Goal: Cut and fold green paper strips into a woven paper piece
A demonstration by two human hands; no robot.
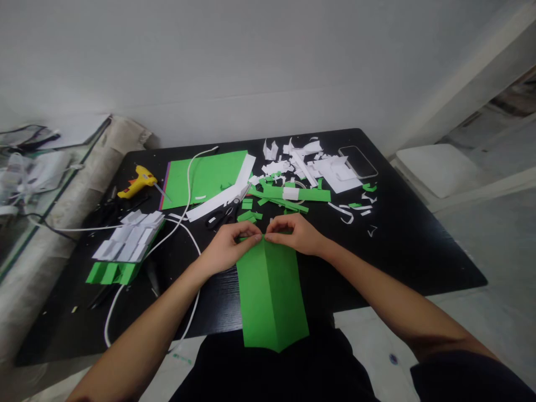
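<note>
A green sheet of paper [272, 296] with a crease down its middle hangs over the table's front edge toward my lap. My left hand [230, 245] pinches its top edge just left of the crease. On the other side of that crease, my right hand [296, 234] pinches the same edge, the fingertips of both hands almost meeting. Scissors with dark handles [224, 215] lie just beyond my left hand. Past my right hand are green paper strips [310, 194], one with a white piece across it.
The black table [397, 240] carries white paper scraps [293, 159], a phone-shaped frame [359, 162] and a stack of green sheets [209, 170]. A yellow glue gun [140, 181] and folded white-and-green paper pieces [128, 240] lie left. A white cable [188, 184] loops across.
</note>
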